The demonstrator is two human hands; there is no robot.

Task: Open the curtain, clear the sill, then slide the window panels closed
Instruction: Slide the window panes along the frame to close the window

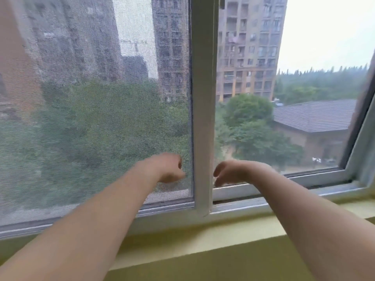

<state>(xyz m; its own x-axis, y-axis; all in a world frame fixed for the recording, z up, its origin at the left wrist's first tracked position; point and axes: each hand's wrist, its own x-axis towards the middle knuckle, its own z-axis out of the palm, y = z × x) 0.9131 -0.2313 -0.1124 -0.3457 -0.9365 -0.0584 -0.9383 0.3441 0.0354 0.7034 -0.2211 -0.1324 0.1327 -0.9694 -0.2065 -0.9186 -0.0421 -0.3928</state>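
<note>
A white sliding window fills the view. Its left half is covered by a grey mesh screen panel [91, 110]; its right half is a glass panel [284, 94]. A white vertical frame post [203, 118] stands between them. My left hand [169, 168] hovers just left of the post in front of the mesh, fingers curled, holding nothing that I can see. My right hand [229, 172] hovers just right of the post, fingers bent and apart, not touching the frame. The yellow sill [203, 234] lies bare below both arms. No curtain is in view.
The white bottom track [253, 201] runs along under both panels. The window's right jamb [363, 151] slants up at the far right. Buildings and trees lie outside.
</note>
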